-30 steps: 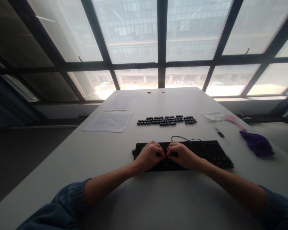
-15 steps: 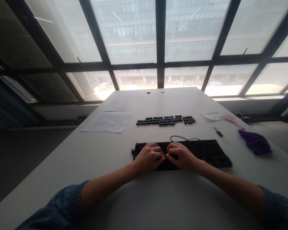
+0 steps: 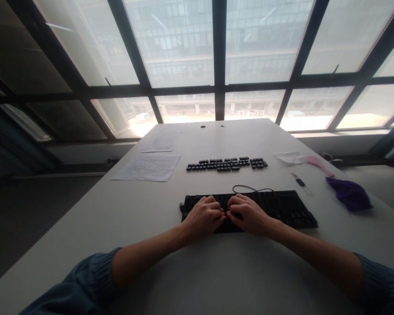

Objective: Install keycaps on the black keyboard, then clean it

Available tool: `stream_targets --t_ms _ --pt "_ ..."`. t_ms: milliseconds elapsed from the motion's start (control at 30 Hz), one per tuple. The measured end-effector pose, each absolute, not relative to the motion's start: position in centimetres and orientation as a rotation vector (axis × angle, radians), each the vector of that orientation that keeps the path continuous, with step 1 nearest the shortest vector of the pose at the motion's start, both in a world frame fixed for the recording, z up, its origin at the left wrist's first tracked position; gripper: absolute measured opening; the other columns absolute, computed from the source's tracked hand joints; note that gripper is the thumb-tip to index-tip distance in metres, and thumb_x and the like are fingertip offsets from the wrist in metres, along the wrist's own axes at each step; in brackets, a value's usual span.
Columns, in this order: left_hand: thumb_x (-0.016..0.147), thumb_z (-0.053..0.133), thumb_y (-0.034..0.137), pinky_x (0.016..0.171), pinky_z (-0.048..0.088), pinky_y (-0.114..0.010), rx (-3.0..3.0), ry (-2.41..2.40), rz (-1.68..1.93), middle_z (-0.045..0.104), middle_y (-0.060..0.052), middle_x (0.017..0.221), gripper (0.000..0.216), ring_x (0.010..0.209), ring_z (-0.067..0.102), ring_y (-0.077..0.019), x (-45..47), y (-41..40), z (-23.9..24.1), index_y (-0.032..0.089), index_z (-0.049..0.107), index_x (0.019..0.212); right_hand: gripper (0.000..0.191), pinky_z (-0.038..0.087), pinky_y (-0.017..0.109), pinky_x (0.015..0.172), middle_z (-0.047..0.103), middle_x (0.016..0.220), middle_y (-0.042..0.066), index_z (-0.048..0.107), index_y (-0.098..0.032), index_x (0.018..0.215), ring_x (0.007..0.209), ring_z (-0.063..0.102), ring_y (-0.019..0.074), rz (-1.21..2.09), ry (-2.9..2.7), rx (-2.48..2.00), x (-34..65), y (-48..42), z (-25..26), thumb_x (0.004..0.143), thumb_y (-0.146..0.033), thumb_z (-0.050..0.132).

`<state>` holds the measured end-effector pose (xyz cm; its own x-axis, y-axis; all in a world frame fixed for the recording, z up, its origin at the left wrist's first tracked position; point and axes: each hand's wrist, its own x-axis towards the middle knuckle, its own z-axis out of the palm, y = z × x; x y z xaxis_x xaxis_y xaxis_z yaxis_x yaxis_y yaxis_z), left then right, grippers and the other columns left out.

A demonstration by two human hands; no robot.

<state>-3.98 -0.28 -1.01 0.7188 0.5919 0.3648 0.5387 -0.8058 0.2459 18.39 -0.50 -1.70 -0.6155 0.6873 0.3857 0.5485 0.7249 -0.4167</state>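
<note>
A black keyboard (image 3: 282, 210) lies on the white table (image 3: 134, 210) in front of me. My left hand (image 3: 203, 217) and my right hand (image 3: 248, 214) rest on its left half, fingers curled and fingertips pinched together at the middle. What the fingers pinch is too small to make out. Farther back, several loose black keycaps (image 3: 226, 164) lie in neat rows. A thin black cable (image 3: 249, 189) loops just behind the keyboard.
Printed paper sheets (image 3: 147, 167) lie at the back left. At the right are a small tool (image 3: 300, 181), a purple cloth (image 3: 348, 194), a pink brush (image 3: 318, 165) and a crumpled white tissue (image 3: 287, 157). Large windows stand beyond the table's far edge.
Both hands stay pinched together on the keyboard with only slight finger shifts. The view has shifted a little.
</note>
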Motion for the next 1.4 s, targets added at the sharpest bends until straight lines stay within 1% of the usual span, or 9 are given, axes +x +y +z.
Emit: stream_targets --t_ms 167,300,433,567,700,933,1100,1233,1400 --pt "0.096 0.061 0.028 0.087 0.047 -0.033 2.635 0.951 0.693 0.074 -0.004 0.090 0.019 0.087 0.061 -0.0183 -4.1 -0.1 -0.2 0.022 0.076 0.086 0.009 0.047 0.034 0.084 0.069 0.093 0.005 0.070 -0.022 0.086 0.088 0.060 0.0199 0.422 -2.386 -0.945 18.6 -0.6 -1.1 0.092 -0.020 0.063" --pt "0.094 0.064 0.032 0.087 0.048 -0.033 2.568 1.085 0.810 0.076 -0.003 0.094 0.017 0.090 0.063 -0.0196 -4.5 2.4 1.3 0.024 0.077 0.099 0.012 0.047 0.032 0.083 0.070 0.093 0.005 0.072 -0.022 0.096 0.090 0.063 0.0203 0.414 -2.260 -1.047 19.4 1.3 0.0 0.092 -0.019 0.061" --pt "0.091 0.067 0.031 0.092 0.048 -0.035 2.598 1.264 0.903 0.077 -0.004 0.094 0.016 0.089 0.065 -0.0205 -4.1 8.5 2.2 0.023 0.079 0.096 0.015 0.046 0.032 0.086 0.071 0.099 0.007 0.076 -0.020 0.100 0.094 0.063 0.0213 0.238 -2.206 -1.266 19.6 6.7 1.0 0.092 -0.021 0.063" --pt "0.089 0.068 0.027 0.089 0.049 -0.035 2.651 1.523 0.712 0.077 -0.006 0.099 0.016 0.096 0.064 -0.0237 -2.8 14.5 1.7 0.023 0.081 0.098 0.020 0.043 0.031 0.092 0.069 0.107 0.010 0.077 -0.019 0.104 0.106 0.060 0.0236 -0.038 -2.317 -1.465 18.3 12.5 0.9 0.095 -0.021 0.060" --pt "0.088 0.068 0.025 0.088 0.049 -0.037 2.679 1.591 0.611 0.075 -0.009 0.096 0.016 0.098 0.062 -0.0271 -1.6 17.0 0.3 0.022 0.082 0.096 0.021 0.043 0.033 0.089 0.068 0.108 0.013 0.078 -0.018 0.101 0.107 0.058 0.0263 -0.143 -2.420 -1.506 16.5 15.5 -0.1 0.096 -0.024 0.059" --pt "0.089 0.065 0.026 0.091 0.048 -0.042 2.727 1.563 0.514 0.073 -0.012 0.093 0.018 0.102 0.059 -0.0302 -1.1 17.5 -1.3 0.020 0.081 0.082 0.024 0.040 0.038 0.090 0.069 0.107 0.017 0.078 -0.014 0.090 0.108 0.054 0.0299 -0.178 -2.503 -1.429 15.6 16.6 -1.5 0.095 -0.021 0.056" --pt "0.088 0.063 0.022 0.093 0.048 -0.040 2.703 1.523 0.513 0.075 -0.009 0.094 0.019 0.099 0.060 -0.0269 -1.1 17.2 -1.1 0.022 0.081 0.081 0.024 0.038 0.038 0.091 0.072 0.100 0.014 0.077 -0.016 0.089 0.105 0.055 0.0280 -0.169 -2.544 -1.333 15.8 16.6 -1.5 0.096 -0.020 0.055" --pt "0.084 0.067 0.021 0.091 0.050 -0.037 2.636 1.541 0.539 0.076 -0.008 0.083 0.015 0.095 0.063 -0.0258 -1.3 16.6 -0.5 0.022 0.082 0.082 0.018 0.037 0.037 0.091 0.074 0.093 0.010 0.076 -0.017 0.084 0.102 0.057 0.0263 -0.147 -2.536 -1.281 15.9 15.8 -1.3 0.093 -0.017 0.061" --pt "0.083 0.072 0.030 0.086 0.050 -0.031 2.520 1.491 0.626 0.077 -0.004 0.078 0.013 0.084 0.067 -0.0207 -1.9 14.0 1.2 0.023 0.082 0.084 0.009 0.041 0.035 0.087 0.074 0.091 0.006 0.076 -0.020 0.083 0.096 0.059 0.0238 -0.003 -2.367 -1.241 17.6 12.8 -0.9 0.089 -0.020 0.069"
